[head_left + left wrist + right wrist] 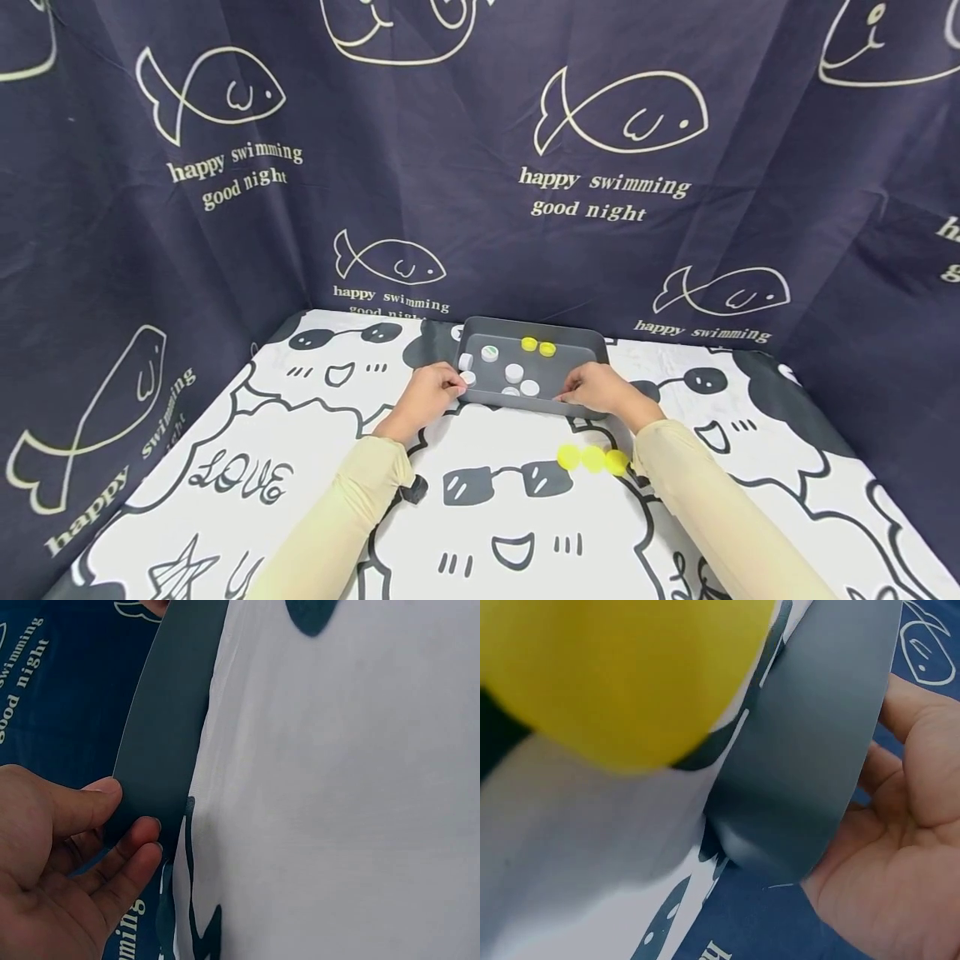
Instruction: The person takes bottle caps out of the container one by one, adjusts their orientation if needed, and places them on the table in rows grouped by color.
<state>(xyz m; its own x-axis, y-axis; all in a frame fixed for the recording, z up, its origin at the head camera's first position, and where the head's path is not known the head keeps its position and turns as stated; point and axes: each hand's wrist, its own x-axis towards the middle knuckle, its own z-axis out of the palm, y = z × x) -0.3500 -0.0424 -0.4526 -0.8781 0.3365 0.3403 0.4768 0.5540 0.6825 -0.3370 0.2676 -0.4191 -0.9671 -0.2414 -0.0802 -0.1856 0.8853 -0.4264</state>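
A dark grey rectangular tray (495, 329) lies at the back of the cloth. White round caps (513, 372) and two yellow caps (547, 350) are inside it; one white cap (489, 353) bears a green mark. At the tray's near left corner my left hand (429, 392) pinches the wall, thumb over the rim and fingertips against the outer side. My right hand (600, 387) is at the near right corner, reaching over the rim. In the right wrist view the tray wall (802, 750) hides its fingertips, so I cannot tell what they hold.
Three yellow round pieces (593, 458) lie in a row on the patterned white cloth (300, 467), beside my right sleeve (697, 483). Just behind the tray hangs a dark blue curtain (480, 208) printed with fish.
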